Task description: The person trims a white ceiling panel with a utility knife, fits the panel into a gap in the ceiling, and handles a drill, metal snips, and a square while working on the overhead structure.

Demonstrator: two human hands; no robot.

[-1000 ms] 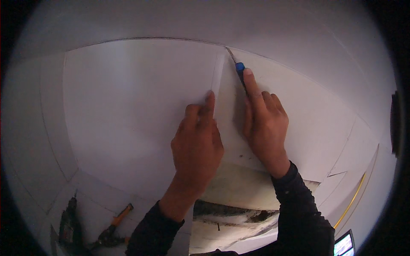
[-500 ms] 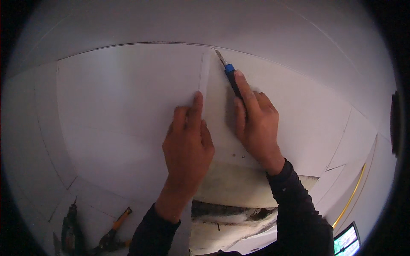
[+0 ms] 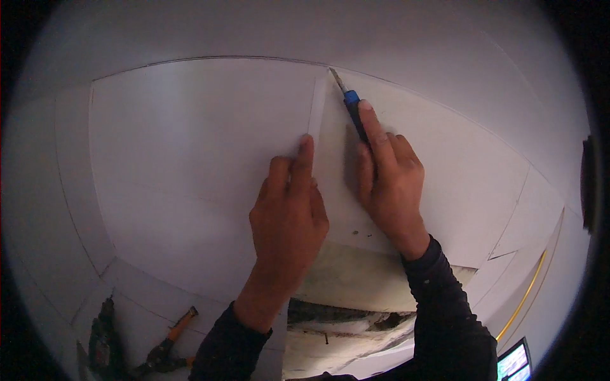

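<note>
My right hand (image 3: 395, 181) grips a utility knife (image 3: 354, 114) with a blue-and-black handle, its index finger laid along the handle. The knife's blade tip touches the far end of a seam, where a large white panel (image 3: 190, 146) meets an off-white board (image 3: 438, 165). On the panel near that seam lies my left hand (image 3: 289, 203), holding nothing. Its index finger stretches forward onto a narrow pale strip (image 3: 318, 101) along the panel's edge, and its other fingers are partly bent. The palm side of the left hand is hidden.
At the lower left lie a dark power drill (image 3: 103, 343) and a hammer (image 3: 171, 340) with an orange-and-black handle. Between my forearms shows a stained, broken opening (image 3: 346, 314). A yellow cable (image 3: 524, 295) and a lit screen (image 3: 515, 363) are at the lower right.
The view has shifted slightly, so both hands appear a little further right. The knife stays at the seam's far end, and the left hand keeps its place by the panel's edge.
</note>
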